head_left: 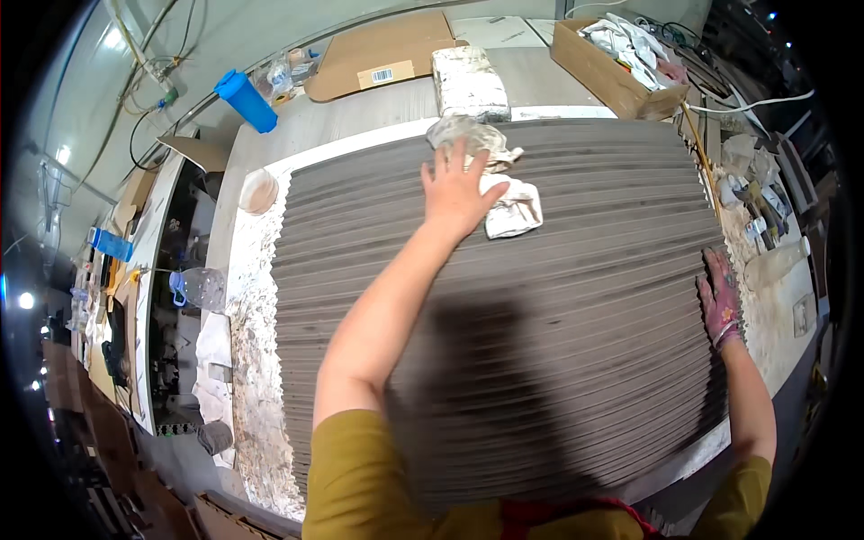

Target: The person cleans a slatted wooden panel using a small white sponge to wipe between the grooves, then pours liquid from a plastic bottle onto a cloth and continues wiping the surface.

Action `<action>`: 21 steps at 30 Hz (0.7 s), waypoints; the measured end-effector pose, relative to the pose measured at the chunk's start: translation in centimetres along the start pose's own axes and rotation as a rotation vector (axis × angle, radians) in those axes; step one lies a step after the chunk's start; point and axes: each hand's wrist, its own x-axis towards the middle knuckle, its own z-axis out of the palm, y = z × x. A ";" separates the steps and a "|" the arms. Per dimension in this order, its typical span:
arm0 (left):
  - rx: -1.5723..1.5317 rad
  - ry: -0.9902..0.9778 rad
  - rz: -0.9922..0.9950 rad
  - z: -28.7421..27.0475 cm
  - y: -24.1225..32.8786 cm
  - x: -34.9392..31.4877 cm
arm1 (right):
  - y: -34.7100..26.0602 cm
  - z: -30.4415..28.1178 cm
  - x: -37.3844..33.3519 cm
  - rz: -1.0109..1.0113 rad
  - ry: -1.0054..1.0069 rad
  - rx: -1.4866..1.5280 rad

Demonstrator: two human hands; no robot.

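Long grey-brown strips (594,270) lie side by side across the table, forming one wide ridged layer. My bare left hand (457,196) reaches to the far middle of them. Its fingers are spread, and the palm presses on a crumpled white cloth (515,211), part of which is hidden beneath it. A greyish, stained bunch of the cloth shows beyond the fingertips. At the right ends of the strips rests my right hand (720,301) in a stained pink-purple glove, fingers stretched out flat and holding nothing.
A white, dirt-stained block (471,83) and a flattened cardboard piece (382,54) lie beyond the strips. A cardboard box (598,67) of rags stands far right. Along the left are a blue bottle (246,101), a round tub (259,192) and a clear plastic jug (200,288).
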 end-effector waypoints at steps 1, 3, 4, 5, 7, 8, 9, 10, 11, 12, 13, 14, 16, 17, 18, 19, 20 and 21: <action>-0.010 0.058 0.038 0.7 -0.1 0.5 | 0.1 0.0 0.0 -0.012 0.004 0.009; -0.015 0.041 0.050 1.1 -1.3 1.8 | -0.2 0.0 0.1 -0.019 -0.009 0.013; -0.017 -0.031 0.033 0.6 -2.2 2.9 | 0.0 0.1 0.0 -0.020 -0.008 0.004; -0.018 -0.101 0.015 0.1 -3.2 3.4 | 0.5 0.3 -0.1 -0.021 -0.008 -0.004; 0.035 -0.076 -0.048 -0.5 -5.7 3.8 | 1.0 0.4 -0.3 -0.019 -0.005 -0.026; 0.062 -0.044 -0.061 -0.7 -7.3 3.6 | 1.1 0.3 -0.2 -0.022 -0.001 -0.024; 0.065 -0.039 -0.094 -1.2 -8.4 3.4 | 0.9 0.2 -0.2 -0.021 0.001 -0.023; 0.108 -0.010 -0.138 -0.9 -10.9 2.9 | 0.6 0.2 -0.3 -0.024 -0.004 -0.017; 0.120 -0.008 -0.183 -1.4 -13.1 2.1 | 0.4 0.3 -0.1 -0.028 -0.008 0.001; 0.141 0.022 -0.205 -2.0 -15.0 1.4 | 0.2 0.0 -0.1 -0.022 -0.008 -0.010; 0.206 0.060 -0.216 -2.6 -17.9 0.4 | -0.2 0.1 0.0 -0.026 -0.010 -0.005; 0.233 0.052 -0.304 -3.7 -19.8 0.0 | -0.2 0.1 0.1 -0.026 -0.009 -0.008; 0.398 -0.109 -0.515 -7.2 -22.8 -0.2 | 0.1 0.0 -0.1 0.000 -0.011 -0.018; 0.515 -0.085 -0.574 -8.2 -27.9 -1.6 | -0.4 0.0 0.4 -0.015 -0.006 -0.011; 0.423 0.011 -0.574 -8.7 -26.6 -1.1 | -0.1 -0.1 0.2 0.008 -0.017 -0.034; 0.306 0.121 -0.463 -9.1 -25.5 -0.7 | 0.0 0.1 0.1 0.005 -0.011 -0.028; 0.188 0.229 -0.351 -9.0 -24.1 -0.2 | 0.5 0.5 0.1 0.001 -0.006 -0.022; 0.056 0.277 -0.259 -8.2 -21.1 0.7 | 0.6 0.5 0.1 -0.006 0.001 -0.024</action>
